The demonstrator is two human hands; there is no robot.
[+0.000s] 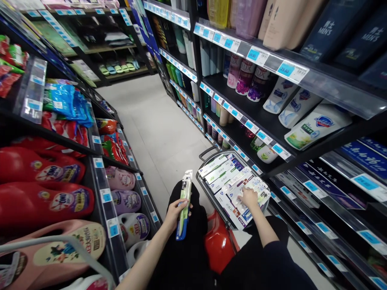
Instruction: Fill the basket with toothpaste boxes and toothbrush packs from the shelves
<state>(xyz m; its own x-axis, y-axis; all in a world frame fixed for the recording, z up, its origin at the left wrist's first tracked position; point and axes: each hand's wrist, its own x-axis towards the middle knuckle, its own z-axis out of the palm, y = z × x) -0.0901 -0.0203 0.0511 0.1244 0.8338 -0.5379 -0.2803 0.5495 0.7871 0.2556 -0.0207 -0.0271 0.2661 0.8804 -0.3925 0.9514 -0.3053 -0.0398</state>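
Note:
My left hand point(174, 211) grips a long toothbrush pack point(184, 203), green and blue, held upright above my knee. My right hand point(249, 197) reaches into a wire shopping basket point(204, 186) on the floor and rests on the boxed toothpaste and toothbrush packs point(229, 179) piled inside it. Its fingers press on a white pack; whether they grip it is unclear. I am crouched in a store aisle, dark trousers below both arms.
Shelves flank the aisle: red and pink detergent bottles point(45, 199) on the left, body wash and shampoo bottles point(314, 123) on the right. A red object point(218, 243) sits by my knee. The pale floor point(151, 121) runs ahead to a slipper rack point(119, 66).

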